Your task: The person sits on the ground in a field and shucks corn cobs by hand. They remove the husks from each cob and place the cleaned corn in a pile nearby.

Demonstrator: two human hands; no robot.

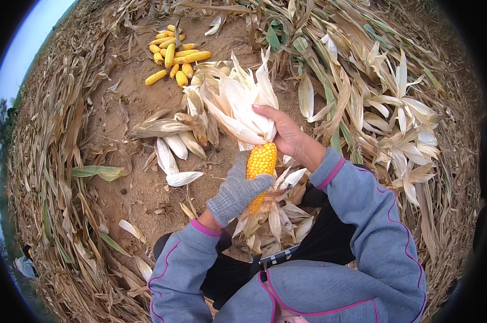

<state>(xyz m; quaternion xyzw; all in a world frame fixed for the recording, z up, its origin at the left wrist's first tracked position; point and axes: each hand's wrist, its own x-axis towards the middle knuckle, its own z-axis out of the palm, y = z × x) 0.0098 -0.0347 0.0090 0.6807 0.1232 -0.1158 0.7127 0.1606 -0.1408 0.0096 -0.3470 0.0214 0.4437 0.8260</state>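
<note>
My left hand (240, 191), in a grey knitted glove, grips a yellow ear of corn (262, 159) around its kernels, thumb across the front. The bare right hand (281, 130) holds the pale husk (243, 103), which is folded back from the ear and fans out away from me. Husk and ear still join at the ear's base, between the hands. Beyond them several husked yellow ears (170, 55) lie piled on the soil. Unhusked ears (162, 128) rest left of the held husk. Under the ear, loose dry husks (281, 222) lie between my legs.
Dry corn stalks and leaves (62, 133) form a thick band along the left. More stalks, with empty pale husks (412, 149) on them, cover the right side. Brown soil (118, 202) shows between. Part of another person (25, 264) appears at the far left edge.
</note>
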